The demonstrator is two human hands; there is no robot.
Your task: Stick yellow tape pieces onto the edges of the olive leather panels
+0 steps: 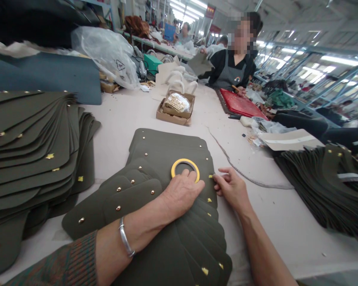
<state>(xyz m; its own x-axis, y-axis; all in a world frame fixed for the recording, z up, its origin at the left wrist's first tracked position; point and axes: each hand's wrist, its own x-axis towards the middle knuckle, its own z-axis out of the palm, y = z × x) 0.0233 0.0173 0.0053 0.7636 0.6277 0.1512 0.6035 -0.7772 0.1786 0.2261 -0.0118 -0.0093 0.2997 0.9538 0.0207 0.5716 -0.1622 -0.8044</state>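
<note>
Factory floor, leather-goods or bag assembly line. Long white worktables are running down a hall under strip lighting. Stacks of identical olive cut panels with brass studs are piling up on both sides. A cardboard box of gold hardware is sitting mid-table. An aproned co-worker is working opposite; others are sitting further back.

1. The left hand is bare, with no glove and no ring that shows.
2. A plain silver bangle circles the left wrist, thin and smooth, with a bright sheen.
3. A knitted sleeve covers the left forearm at the near left edge, ribbed at the cuff, in mixed rust-brown and teal-green yarn.
4. The right hand is bare too, and the right forearm carries no sleeve, watch or band.
</note>
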